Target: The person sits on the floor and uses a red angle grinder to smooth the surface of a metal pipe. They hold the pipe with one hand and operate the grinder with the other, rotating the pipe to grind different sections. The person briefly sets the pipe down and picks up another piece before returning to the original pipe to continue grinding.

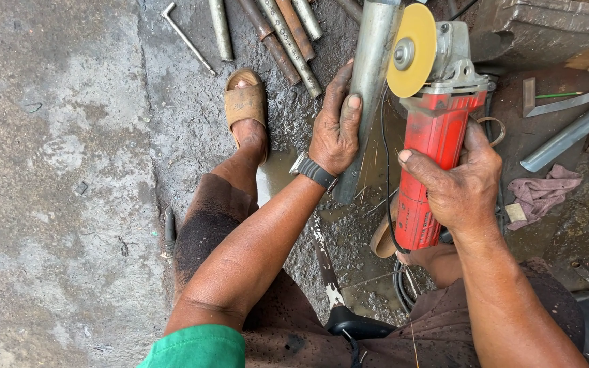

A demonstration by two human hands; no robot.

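Wet concrete workshop floor (56,170), left hand (335,126) gripping steel pipe (369,75), right hand (461,184) clamped on red angle grinder (431,143)

Rough grey concrete floor (56,184) fills the left of the frame, patchy and stained. Towards the middle it turns dark and wet, with a shallow puddle (277,170). Rusty metal rods (284,37) lie at the upper centre. A crumpled pinkish rag (543,194) sits at right, beside what may be a steel bar (570,133).
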